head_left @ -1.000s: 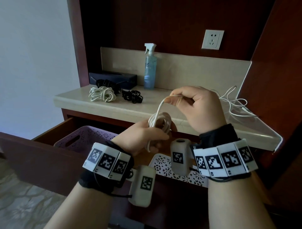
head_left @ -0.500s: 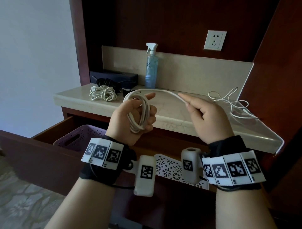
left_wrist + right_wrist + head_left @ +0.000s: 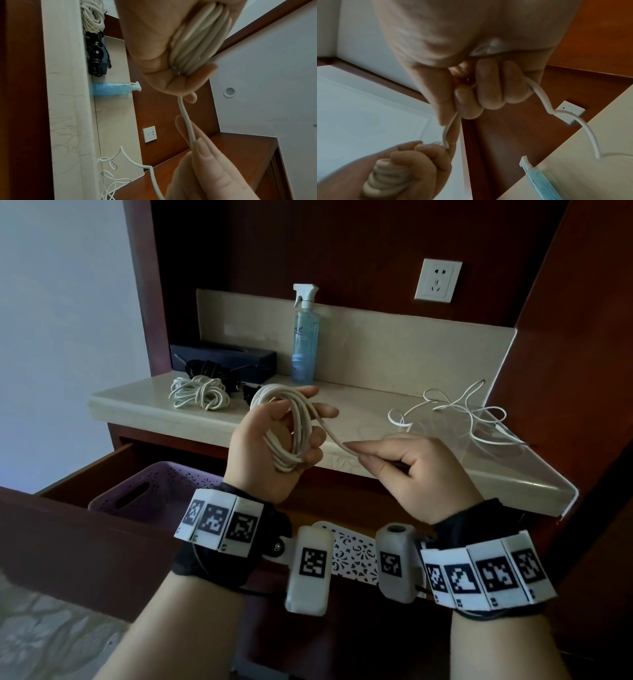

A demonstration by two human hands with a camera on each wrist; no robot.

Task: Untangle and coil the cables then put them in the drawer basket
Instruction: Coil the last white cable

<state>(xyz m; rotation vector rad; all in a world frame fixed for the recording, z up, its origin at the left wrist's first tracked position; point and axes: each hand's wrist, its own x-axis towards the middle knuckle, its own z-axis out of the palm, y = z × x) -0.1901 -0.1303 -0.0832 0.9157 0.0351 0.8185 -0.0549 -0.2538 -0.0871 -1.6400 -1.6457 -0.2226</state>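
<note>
Several loops of white cable (image 3: pixel 291 429) held in left hand (image 3: pixel 270 453); right hand (image 3: pixel 414 470) fingers pinch loose run. Feed slack evenly, lay next loop flat beside others.

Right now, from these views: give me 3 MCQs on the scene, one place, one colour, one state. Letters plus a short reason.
1. Where does the spray bottle stand?
A. in the drawer
B. on the counter by the back wall
C. on the floor

2. What colour is the basket in the open drawer?
A. purple
B. green
C. orange

3. What is the left hand doing?
A. resting flat on the counter
B. holding the loops of a white cable
C. gripping the spray bottle

Answers:
1 B, it stands upright on the counter against the backsplash.
2 A, its perforated wall looks purple.
3 B, the coils sit in its curled fingers while the right hand pinches the loose run.
</note>
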